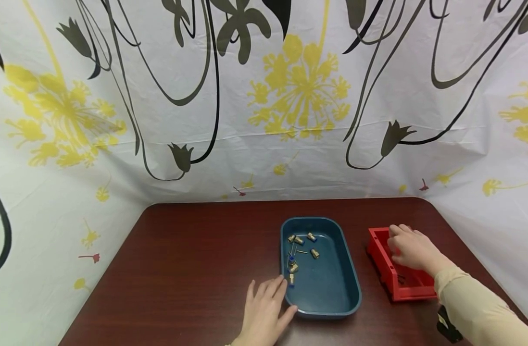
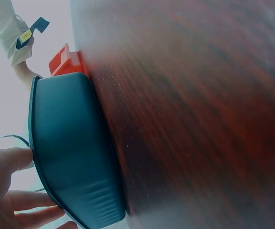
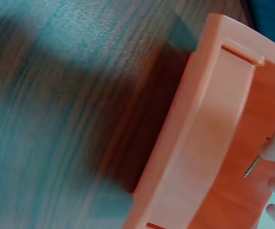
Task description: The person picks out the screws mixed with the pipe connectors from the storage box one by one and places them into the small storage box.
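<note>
My left hand (image 1: 264,312) rests its thumb and fingers on the near left rim of a blue tray (image 1: 333,293), with the fingers mostly straight. Inside the tray's left part lie several brass fittings with blue ends (image 1: 315,253) and a few thin screws (image 1: 302,252). Over on the right, my right hand (image 1: 413,247) reaches into a red bin (image 1: 413,293). The right wrist view shows a threaded screw (image 3: 253,164) at the thumb, apparently pinched there; the fingertips opposite are partly hidden. Some small dark screws (image 1: 401,278) lie on the bin's floor.
Both containers stand on a dark brown wooden table (image 1: 194,259), the bin to the right of the tray. A patterned white cloth (image 1: 246,158) hangs behind and along the sides. A dark strap device (image 1: 447,327) sits on the right wrist.
</note>
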Demonstrator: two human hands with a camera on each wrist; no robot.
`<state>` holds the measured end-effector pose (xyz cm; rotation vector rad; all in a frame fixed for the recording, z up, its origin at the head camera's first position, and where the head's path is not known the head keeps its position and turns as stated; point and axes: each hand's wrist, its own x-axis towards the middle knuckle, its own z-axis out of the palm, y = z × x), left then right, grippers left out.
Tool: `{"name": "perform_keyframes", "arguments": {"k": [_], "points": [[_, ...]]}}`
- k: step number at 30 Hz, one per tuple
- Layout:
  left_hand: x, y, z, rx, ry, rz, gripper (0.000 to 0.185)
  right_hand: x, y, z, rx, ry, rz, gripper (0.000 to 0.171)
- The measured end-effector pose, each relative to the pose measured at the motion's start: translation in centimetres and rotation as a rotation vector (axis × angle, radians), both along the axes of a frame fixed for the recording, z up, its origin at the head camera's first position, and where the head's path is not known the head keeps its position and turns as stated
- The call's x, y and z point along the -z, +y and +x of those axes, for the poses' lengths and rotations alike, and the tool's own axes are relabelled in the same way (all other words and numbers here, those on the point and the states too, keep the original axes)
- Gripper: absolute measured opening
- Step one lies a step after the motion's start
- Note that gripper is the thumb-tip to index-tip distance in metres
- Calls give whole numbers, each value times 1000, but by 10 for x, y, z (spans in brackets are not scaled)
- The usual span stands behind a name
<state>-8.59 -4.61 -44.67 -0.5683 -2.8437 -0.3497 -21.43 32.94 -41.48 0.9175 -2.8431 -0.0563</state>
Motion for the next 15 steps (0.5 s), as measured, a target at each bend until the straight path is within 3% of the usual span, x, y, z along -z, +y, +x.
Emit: {"name": "perform_keyframes", "arguments": {"k": [5, 11, 15], "points": [[0, 0, 0, -1, 2, 0, 54, 4, -2, 1, 10, -17, 6, 34], [1, 0, 0, 4, 39, -1, 53, 10, -6, 3, 55, -87, 15, 17], [1, 0, 0, 8, 42, 0, 53, 13, -8, 5, 60, -102, 11, 17]]}}
